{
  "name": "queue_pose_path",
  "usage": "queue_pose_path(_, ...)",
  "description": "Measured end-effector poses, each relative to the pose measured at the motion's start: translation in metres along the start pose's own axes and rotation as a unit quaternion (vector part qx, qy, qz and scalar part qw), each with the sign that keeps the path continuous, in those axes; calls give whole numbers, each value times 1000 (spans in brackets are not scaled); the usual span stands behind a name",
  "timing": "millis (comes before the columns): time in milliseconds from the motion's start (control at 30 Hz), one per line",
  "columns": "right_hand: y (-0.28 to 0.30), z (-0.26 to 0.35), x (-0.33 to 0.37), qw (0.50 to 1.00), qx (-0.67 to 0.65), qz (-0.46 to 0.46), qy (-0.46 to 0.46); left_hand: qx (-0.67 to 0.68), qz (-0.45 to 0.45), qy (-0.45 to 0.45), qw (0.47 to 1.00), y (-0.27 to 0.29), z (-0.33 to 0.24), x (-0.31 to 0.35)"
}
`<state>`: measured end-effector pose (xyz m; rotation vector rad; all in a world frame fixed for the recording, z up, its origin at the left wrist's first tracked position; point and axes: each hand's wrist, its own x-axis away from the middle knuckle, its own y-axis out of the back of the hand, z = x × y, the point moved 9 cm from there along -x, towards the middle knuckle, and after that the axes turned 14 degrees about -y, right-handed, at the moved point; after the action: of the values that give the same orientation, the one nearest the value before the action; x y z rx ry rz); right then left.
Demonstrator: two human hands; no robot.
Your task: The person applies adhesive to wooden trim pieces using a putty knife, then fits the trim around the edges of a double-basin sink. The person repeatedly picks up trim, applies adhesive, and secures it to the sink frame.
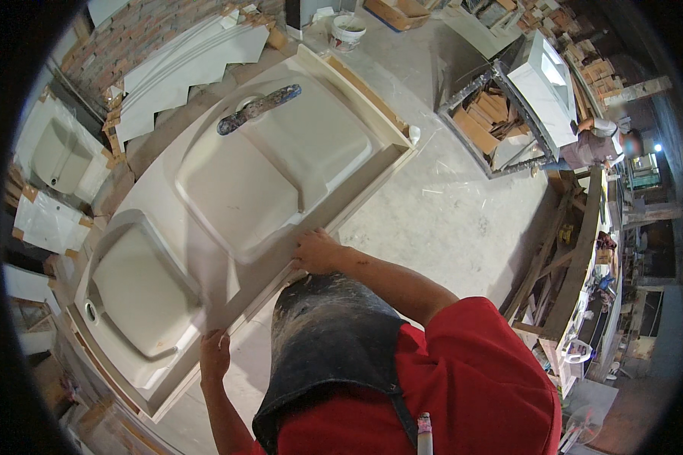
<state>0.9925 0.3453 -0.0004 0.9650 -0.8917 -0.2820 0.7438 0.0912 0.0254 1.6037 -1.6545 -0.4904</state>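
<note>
Pale workroom floor (425, 227), cream sink (212, 235) at left, right hand (316, 252) mid-picture, fingers curled on sink edge, left hand (215, 350) lower, touching it, can't tell if gripping

The sink (239, 193) looks smooth, like moulded resin or ceramic, with a soft satin sheen. The bar (258, 110) on it is rough and crusted. The apron (334, 318) is scuffed and dusty, perhaps leather or coated cloth; the shirt (486, 364) is matt cloth. Upper centre, a bucket (347, 34) looks plastic. The floor (425, 212) is matt and dusty; at right, the bench (589, 250) looks wooden.
</note>
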Motion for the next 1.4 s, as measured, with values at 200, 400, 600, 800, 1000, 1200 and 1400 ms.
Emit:
queue_pose_path(200, 12, 4, 4, 1000, -22, 21, 0, -6, -3, 28, 1000, -2, 0, 0)
queue_pose_path(400, -17, -14, -4, 990, -53, -123, 53, -84, -81, 54, 992, -27, -1, 44)
queue_pose_path(600, 29, 23, 27, 997, -74, -35, 10, -201, -102, 203, 953, -18, -12, 98)
queue_pose_path(800, 20, 8, 14, 990, -34, -99, 94, -185, -225, 319, 902, -12, 30, 146)
queue_pose_path(1000, 30, 13, 9, 990, -73, -63, 99, -181, -243, 452, 839, 26, 107, 205)
queue_pose_path(1200, 25, 12, 4, 989, -67, -42, 128, -179, -273, 536, 779, 73, 185, 282)
queue_pose_path(1400, 25, 12, 2, 993, -50, -10, 103, -205, -282, 518, 781, 94, 208, 292)
